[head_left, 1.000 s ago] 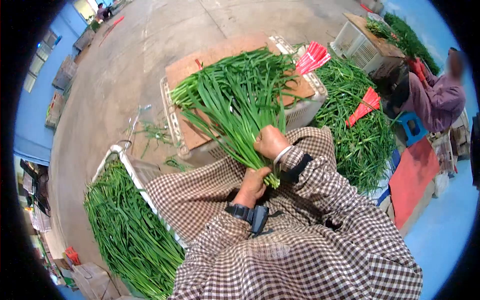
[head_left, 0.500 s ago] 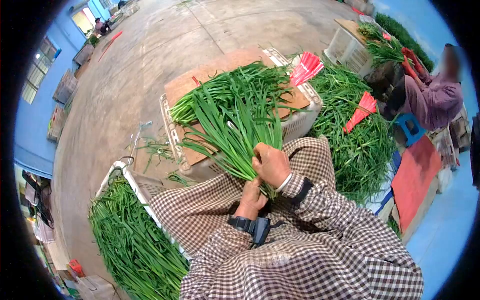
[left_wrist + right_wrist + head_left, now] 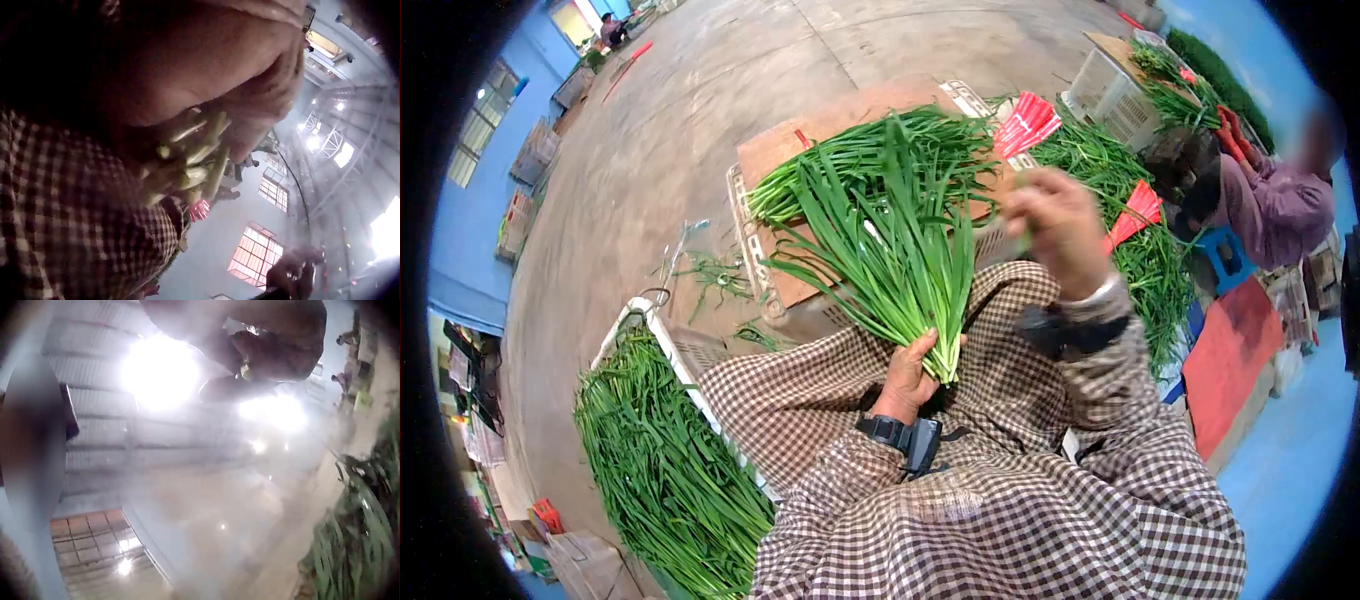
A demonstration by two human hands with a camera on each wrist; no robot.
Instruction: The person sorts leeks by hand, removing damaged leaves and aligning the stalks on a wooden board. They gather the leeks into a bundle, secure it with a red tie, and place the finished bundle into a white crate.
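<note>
left hand (image 3: 907, 378) low in my lap, fingers wrapped tight round the cut ends of the chive bunch (image 3: 900, 260). the wrist view shows the pale stem butts (image 3: 187, 165) poking out under my palm. leaves fan up and away from me. half a second ago my right hand (image 3: 1055, 225) sat on the bunch too. now it's lifted off, up and right, blurred, so i cannot tell how its fingers lie. my guess: the bunch hangs on one grip alone. beyond: loose chives (image 3: 870, 160) on the cardboard-topped crate (image 3: 840, 120), red ties (image 3: 1025, 122), and farther off a seated person (image 3: 1280, 205).
</note>
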